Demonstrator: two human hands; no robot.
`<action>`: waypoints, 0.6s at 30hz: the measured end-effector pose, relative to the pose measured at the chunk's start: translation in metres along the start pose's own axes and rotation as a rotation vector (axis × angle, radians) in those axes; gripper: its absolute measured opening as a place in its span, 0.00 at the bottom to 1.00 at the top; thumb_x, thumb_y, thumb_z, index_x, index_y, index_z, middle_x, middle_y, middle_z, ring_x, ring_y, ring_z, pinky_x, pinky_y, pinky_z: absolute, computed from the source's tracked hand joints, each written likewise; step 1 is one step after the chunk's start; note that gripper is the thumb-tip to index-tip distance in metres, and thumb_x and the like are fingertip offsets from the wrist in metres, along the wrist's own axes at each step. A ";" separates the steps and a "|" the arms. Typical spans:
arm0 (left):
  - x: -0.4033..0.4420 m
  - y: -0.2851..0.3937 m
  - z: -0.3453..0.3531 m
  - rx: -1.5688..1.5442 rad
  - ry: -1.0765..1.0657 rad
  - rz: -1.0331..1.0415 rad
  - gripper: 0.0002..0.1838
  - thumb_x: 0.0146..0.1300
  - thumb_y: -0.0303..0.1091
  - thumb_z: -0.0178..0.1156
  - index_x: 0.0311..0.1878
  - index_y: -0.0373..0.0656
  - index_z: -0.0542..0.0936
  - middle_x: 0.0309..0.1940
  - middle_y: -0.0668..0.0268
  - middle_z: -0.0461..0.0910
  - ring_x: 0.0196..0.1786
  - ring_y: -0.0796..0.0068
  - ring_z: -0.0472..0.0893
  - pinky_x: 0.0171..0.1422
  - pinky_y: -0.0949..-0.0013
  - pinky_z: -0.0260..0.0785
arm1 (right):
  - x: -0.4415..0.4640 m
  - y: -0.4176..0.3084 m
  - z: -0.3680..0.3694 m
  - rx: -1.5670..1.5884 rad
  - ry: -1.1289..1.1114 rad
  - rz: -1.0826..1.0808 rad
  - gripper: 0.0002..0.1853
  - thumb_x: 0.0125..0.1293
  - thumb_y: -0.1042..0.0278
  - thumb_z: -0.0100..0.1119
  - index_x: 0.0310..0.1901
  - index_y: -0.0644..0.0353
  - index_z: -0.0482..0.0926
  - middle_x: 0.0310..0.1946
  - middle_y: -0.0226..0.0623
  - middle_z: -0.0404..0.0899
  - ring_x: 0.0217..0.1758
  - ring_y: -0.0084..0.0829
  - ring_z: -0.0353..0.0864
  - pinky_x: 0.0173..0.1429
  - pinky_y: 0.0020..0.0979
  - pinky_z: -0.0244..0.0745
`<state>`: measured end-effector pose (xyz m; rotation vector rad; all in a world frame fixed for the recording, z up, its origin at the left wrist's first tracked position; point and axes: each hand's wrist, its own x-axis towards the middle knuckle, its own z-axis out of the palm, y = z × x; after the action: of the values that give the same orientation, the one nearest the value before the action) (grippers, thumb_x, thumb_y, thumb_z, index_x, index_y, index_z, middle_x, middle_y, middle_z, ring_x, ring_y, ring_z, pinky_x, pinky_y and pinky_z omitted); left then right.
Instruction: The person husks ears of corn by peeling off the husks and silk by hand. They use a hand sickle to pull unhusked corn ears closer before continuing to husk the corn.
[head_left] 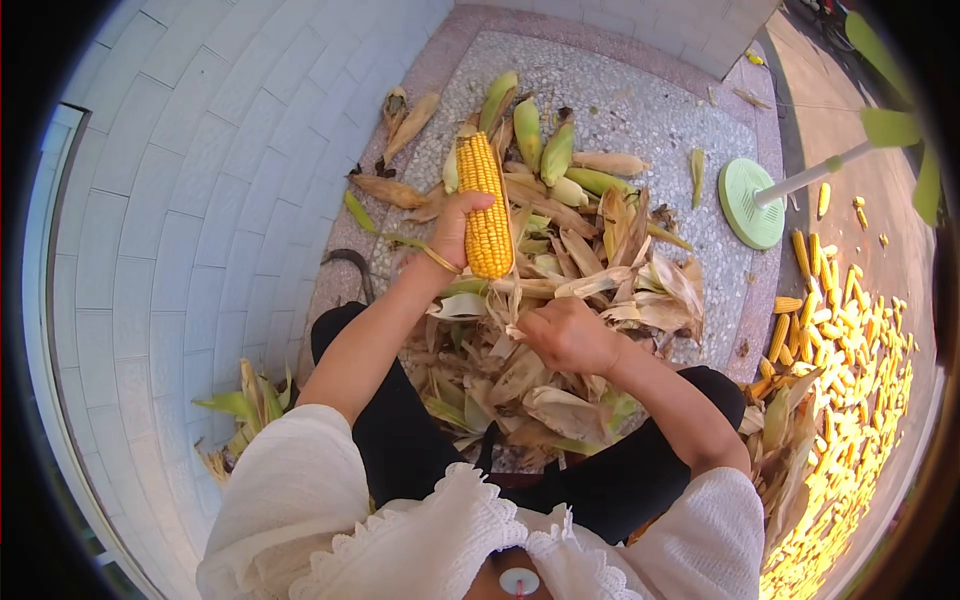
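Note:
A bare yellow corn cob (484,215) stands nearly upright at the centre, and my left hand (458,232) is wrapped round its left side with the thumb across the kernels. Just below and to the right of the cob, my right hand (568,336) is closed on pale dry husk (512,322). Strips of this husk run up toward the cob's lower end. Beneath both hands lies a heap of loose dry husks (560,410). Several green unhusked ears (557,150) rest at the heap's far side.
Many yellow cobs (850,400) cover the ground at the right. A pale green round base (748,205) with a white pole stands at the back right. A dark curved tool (352,265) lies near the tiled wall (180,220) on the left.

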<state>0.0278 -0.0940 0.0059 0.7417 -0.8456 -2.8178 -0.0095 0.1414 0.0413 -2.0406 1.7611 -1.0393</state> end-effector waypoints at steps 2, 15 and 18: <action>0.010 0.024 -0.025 -0.068 0.163 0.107 0.16 0.53 0.32 0.58 0.45 0.35 0.72 0.33 0.56 0.77 0.34 0.63 0.80 0.41 0.59 0.78 | -0.014 -0.007 -0.001 0.030 -0.056 -0.088 0.09 0.57 0.68 0.58 0.31 0.61 0.68 0.18 0.38 0.70 0.21 0.42 0.74 0.25 0.39 0.69; -0.041 -0.022 0.049 0.710 -0.478 -0.111 0.40 0.37 0.36 0.68 0.59 0.37 0.67 0.46 0.61 0.77 0.47 0.70 0.78 0.52 0.68 0.72 | 0.008 0.065 -0.053 0.884 0.494 0.615 0.20 0.64 0.62 0.62 0.53 0.66 0.75 0.39 0.34 0.83 0.41 0.23 0.77 0.46 0.26 0.73; -0.030 -0.022 0.039 0.553 -0.304 0.082 0.38 0.40 0.37 0.67 0.58 0.35 0.68 0.46 0.57 0.77 0.49 0.64 0.79 0.55 0.61 0.73 | 0.009 0.061 -0.054 1.089 0.757 0.600 0.12 0.67 0.64 0.58 0.45 0.64 0.77 0.34 0.33 0.82 0.37 0.22 0.78 0.43 0.22 0.71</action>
<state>0.0363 -0.0494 0.0352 0.3066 -1.6993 -2.6707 -0.0907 0.1324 0.0461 -0.4477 1.3319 -2.0264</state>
